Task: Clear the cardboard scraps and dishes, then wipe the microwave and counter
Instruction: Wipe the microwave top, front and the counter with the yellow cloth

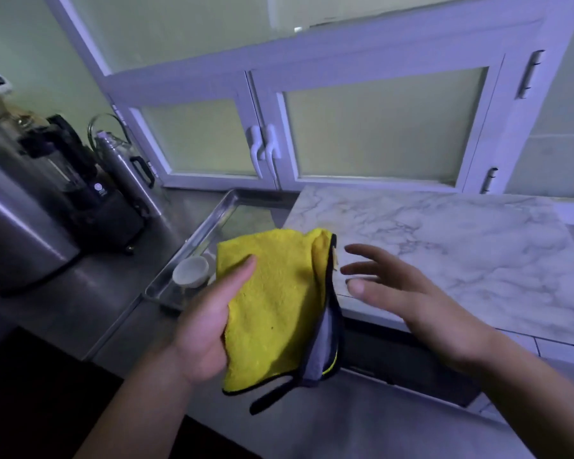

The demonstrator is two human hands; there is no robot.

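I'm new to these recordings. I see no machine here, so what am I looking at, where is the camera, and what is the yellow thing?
No robot is involved. A person works with bare hands, and the single picture comes from a wide-angle camera worn on their head, looking forward and down. That is why both forearms enter from the bottom edge.

The left hand grips a folded yellow cloth with a dark edge, thumb on top. The right hand is open with its fingers spread over a marble-patterned top, and it holds nothing.

To the left runs a steel counter. On it is a metal tray holding a small white cup. Farther left stand a blender and a steel flask.
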